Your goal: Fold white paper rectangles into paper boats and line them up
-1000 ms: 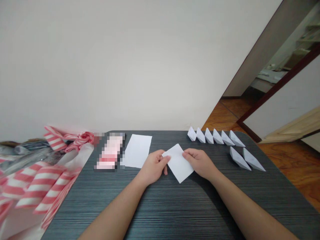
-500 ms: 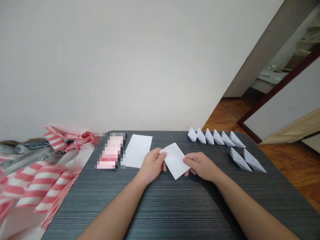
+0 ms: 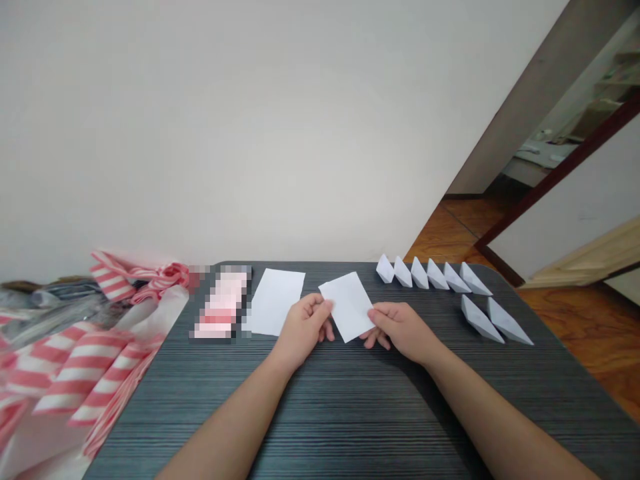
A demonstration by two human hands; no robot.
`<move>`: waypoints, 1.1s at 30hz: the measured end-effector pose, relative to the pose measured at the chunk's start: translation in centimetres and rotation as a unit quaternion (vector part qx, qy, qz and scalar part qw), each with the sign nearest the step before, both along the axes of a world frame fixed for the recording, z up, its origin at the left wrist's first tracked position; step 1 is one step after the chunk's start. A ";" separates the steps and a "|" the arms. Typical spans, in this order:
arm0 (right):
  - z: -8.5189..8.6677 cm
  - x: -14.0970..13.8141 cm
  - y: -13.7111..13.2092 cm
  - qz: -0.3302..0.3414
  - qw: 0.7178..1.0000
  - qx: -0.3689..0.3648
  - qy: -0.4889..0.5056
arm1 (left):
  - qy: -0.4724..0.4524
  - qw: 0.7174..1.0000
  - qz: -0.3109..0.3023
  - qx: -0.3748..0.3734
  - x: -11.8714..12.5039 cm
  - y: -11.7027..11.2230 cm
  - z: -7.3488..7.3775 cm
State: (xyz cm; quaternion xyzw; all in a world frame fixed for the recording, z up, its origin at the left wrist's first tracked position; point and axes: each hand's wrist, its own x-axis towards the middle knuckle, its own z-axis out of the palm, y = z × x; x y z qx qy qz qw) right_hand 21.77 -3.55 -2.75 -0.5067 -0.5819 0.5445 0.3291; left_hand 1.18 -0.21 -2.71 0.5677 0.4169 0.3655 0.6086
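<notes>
1. Left hand [image 3: 305,325]: is pinching white paper [image 3: 349,301] at nine o'clock.
2. Right hand [image 3: 404,330]: is pinching the paper's four o'clock edge.
3. Long axis: is running eleven to five o'clock, between grips (neither hand nearer).

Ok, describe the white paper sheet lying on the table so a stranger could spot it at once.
Find the dark, wood-grained table, then look just beyond the bare left hand. The white rectangular paper sheet lies there, right of the pixelated pink-and-white rectangle. It lies flat, unlike the hand-held white paper piece and the pointed, folded white paper shapes.
</notes>
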 end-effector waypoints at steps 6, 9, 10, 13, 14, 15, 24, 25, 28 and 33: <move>-0.2 -0.3 0.1 0.007 1.000 0.007 0.000 | 0.058 0.997 -0.050 0.030 -0.1 -0.4 0.4; 0.2 -0.2 0.1 -0.005 0.997 0.050 -0.053 | 0.087 0.992 -0.072 0.049 -0.2 -0.6 0.5; 0.4 -0.1 0.0 -0.011 0.996 0.061 -0.066 | 0.097 0.991 -0.079 0.057 -0.2 -0.6 0.6; 0.9 -0.1 -0.1 -0.002 0.994 0.075 -0.082 | 0.116 0.987 -0.086 0.070 -0.2 -0.7 0.7; 0.9 -0.1 -0.1 0.003 0.994 0.073 -0.082 | 0.117 0.987 -0.088 0.070 -0.3 -0.7 0.8; 0.9 -0.2 -0.2 0.003 0.994 0.072 -0.081 | 0.117 0.987 -0.089 0.069 -0.3 -0.8 0.9; 0.5 -0.1 -0.1 -0.065 0.989 0.104 -0.086 | 0.160 0.977 -0.115 0.086 -0.3 -1.1 1.8; 0.4 -0.1 -0.1 -0.064 0.989 0.102 -0.088 | 0.166 0.975 -0.116 0.089 -0.3 -1.1 1.7; 0.2 -0.1 0.0 -0.071 0.989 0.098 -0.088 | 0.190 0.969 -0.116 0.105 -0.3 -1.1 1.5; 0.4 -0.1 -0.1 -0.109 0.981 0.133 -0.085 | 0.204 0.963 -0.119 0.127 -0.3 -1.2 1.1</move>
